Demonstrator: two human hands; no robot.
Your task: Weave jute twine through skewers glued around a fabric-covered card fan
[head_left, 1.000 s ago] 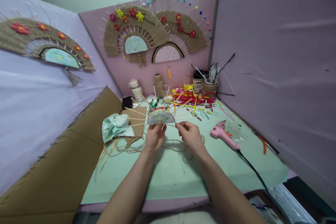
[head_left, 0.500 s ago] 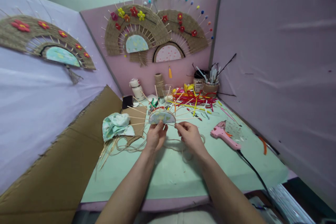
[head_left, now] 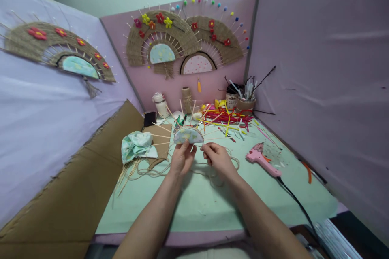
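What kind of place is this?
Probably a craft corner or small workshop: a glue gun and scattered pipe cleaners lie on the table, with flower-trimmed fans on the partition behind.

A fan frame point(head_left: 188, 135) is in the left hand point(head_left: 181, 161) above the table point(head_left: 212, 210); the right hand point(head_left: 219, 160) is near its right corner. Left of it, a cloth point(head_left: 137, 145) lies over one end of some sticks point(head_left: 127, 177), beside a cardboard piece point(head_left: 162, 137). Behind stand, left to right, a bottle point(head_left: 161, 105), a twine spool point(head_left: 186, 100) and two pots point(head_left: 245, 106), with pipe cleaners point(head_left: 223, 117) before the pots. A glue gun point(head_left: 263, 160) lies to the right. Fans point(head_left: 164, 32) hang on the panels behind and left.
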